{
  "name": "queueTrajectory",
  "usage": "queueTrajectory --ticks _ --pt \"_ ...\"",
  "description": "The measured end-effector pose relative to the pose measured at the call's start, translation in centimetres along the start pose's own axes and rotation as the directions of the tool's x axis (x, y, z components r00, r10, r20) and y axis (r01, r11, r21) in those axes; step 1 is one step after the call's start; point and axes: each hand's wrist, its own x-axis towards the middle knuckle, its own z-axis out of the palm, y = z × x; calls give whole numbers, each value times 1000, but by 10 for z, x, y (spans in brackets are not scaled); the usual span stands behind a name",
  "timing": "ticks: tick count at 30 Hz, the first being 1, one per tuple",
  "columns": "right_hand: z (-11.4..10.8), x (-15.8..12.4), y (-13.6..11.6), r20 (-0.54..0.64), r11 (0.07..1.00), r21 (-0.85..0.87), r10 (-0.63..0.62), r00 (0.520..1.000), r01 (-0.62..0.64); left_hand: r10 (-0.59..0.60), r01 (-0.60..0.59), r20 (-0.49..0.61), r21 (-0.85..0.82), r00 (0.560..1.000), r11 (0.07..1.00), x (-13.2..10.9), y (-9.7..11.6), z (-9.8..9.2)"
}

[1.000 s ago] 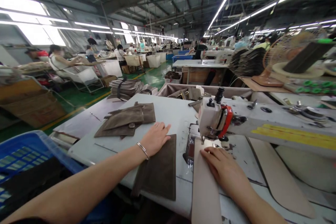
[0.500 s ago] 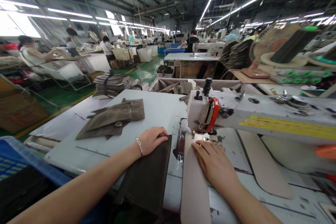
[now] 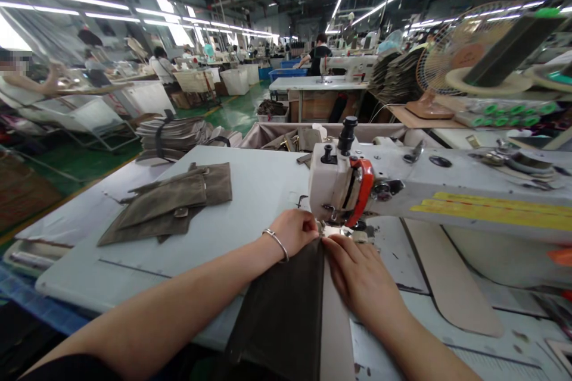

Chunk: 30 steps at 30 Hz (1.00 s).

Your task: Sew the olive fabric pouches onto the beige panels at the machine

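My left hand (image 3: 295,231) pinches the top corner of a dark brown fabric panel (image 3: 286,309), closed on it just in front of the sewing machine head (image 3: 339,184). My right hand (image 3: 357,277) lies flat, fingers stretched, on a beige strip (image 3: 337,333) that runs toward the needle, with its fingertips at the presser foot. The brown panel's right edge lies along the beige strip. The needle itself is hidden behind my fingers.
A pile of brown fabric pieces (image 3: 172,202) lies on the grey table (image 3: 250,190) to the left. A second beige strip (image 3: 451,286) lies under the machine arm. A fan (image 3: 460,59), stacked pieces and other workers stand beyond.
My left hand slid the brown panel rightward to the machine and closed on its top corner. The right hand stayed on the beige strip. The view drifted right.
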Motion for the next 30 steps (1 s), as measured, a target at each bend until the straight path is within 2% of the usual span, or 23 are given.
queueTrajectory --ticks 12,16,19,21,23,30 --pt "-1 1 -1 -1 1000 -2 19 1000 -19 5 5 -133 76 991 997 6 7 7" --pt "0 -1 1 25 1000 19 18 1000 -19 31 -12 -167 112 985 994 -1 9 5" --pt "-1 -2 2 30 999 32 23 999 -24 173 -155 -102 162 980 975 -17 10 0" --pt "-2 -2 1 29 999 24 36 999 -37 303 -293 -13 218 953 931 -29 9 -2" --pt "-3 -1 0 30 999 9 45 999 -45 375 -372 46 281 926 885 -37 8 -3" --pt "-4 0 -1 5 999 -26 32 999 -32 371 -360 67 453 926 816 -41 13 4"
